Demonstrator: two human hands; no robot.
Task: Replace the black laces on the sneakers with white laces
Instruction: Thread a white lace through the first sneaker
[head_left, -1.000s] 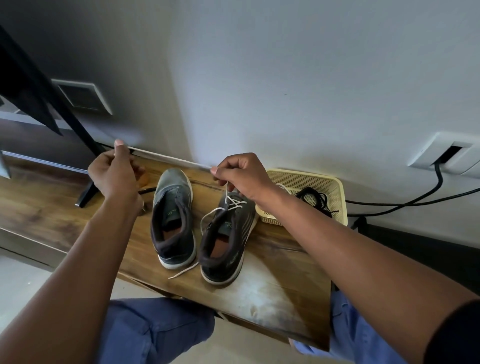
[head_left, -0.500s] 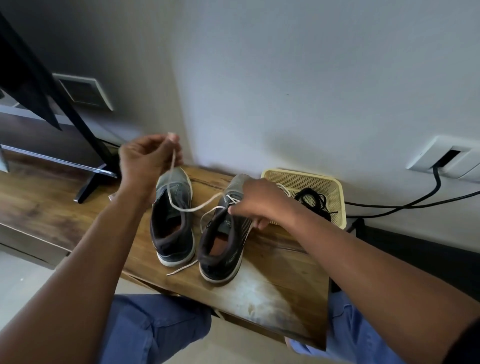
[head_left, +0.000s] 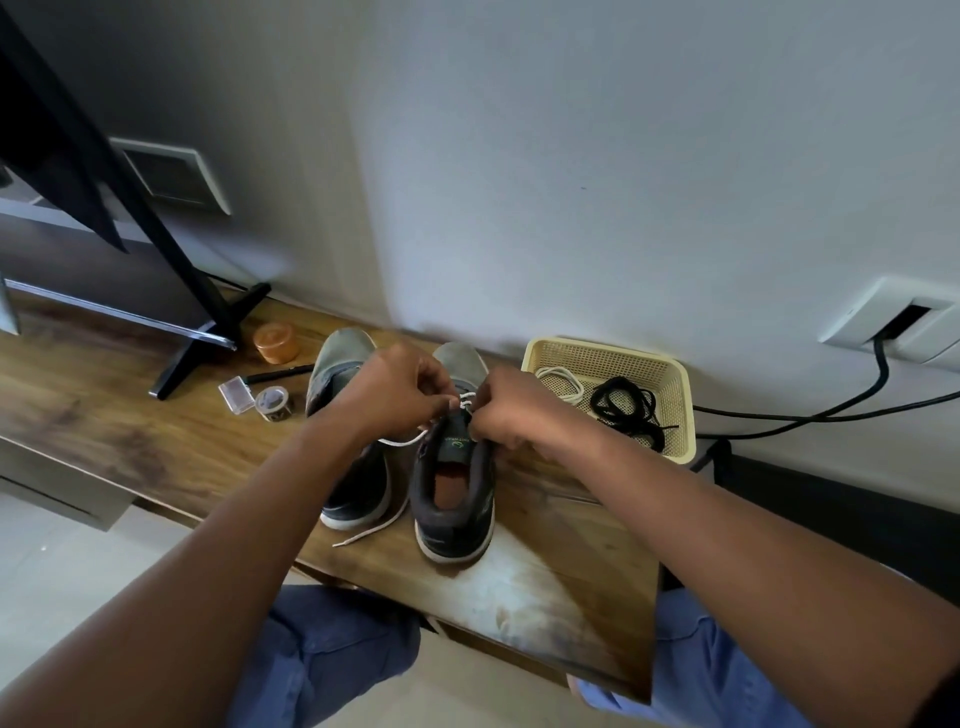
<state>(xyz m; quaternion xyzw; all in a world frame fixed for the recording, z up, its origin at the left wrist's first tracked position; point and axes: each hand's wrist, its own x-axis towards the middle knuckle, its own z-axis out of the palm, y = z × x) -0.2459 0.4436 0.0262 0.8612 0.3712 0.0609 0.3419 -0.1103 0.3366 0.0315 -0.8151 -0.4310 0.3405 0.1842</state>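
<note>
Two dark grey sneakers stand side by side on the wooden shelf (head_left: 130, 447), toes toward the wall. The left sneaker (head_left: 358, 488) has no lace that I can see. The right sneaker (head_left: 454, 499) carries a white lace (head_left: 465, 401) crossed through its front eyelets. My left hand (head_left: 389, 395) and my right hand (head_left: 506, 410) meet over this shoe's tongue, each pinching the lace. One loose lace end (head_left: 371, 527) trails between the shoes toward the shelf's front edge. A cream basket (head_left: 680, 415) to the right holds black laces (head_left: 623, 408) and a second white lace (head_left: 563, 382).
A TV stand leg (head_left: 208, 338) rises at the left. Near it lie an orange lid (head_left: 275, 340), a roll of tape (head_left: 272, 402), a small clear box (head_left: 236, 395) and a black pen (head_left: 280, 373). Cables (head_left: 810, 410) run from a wall socket (head_left: 893, 322) behind the basket.
My left hand has come down from its raised pull at the upper left to the right sneaker's tongue. The right hand stays at the eyelets. The lace's slack is now drawn in.
</note>
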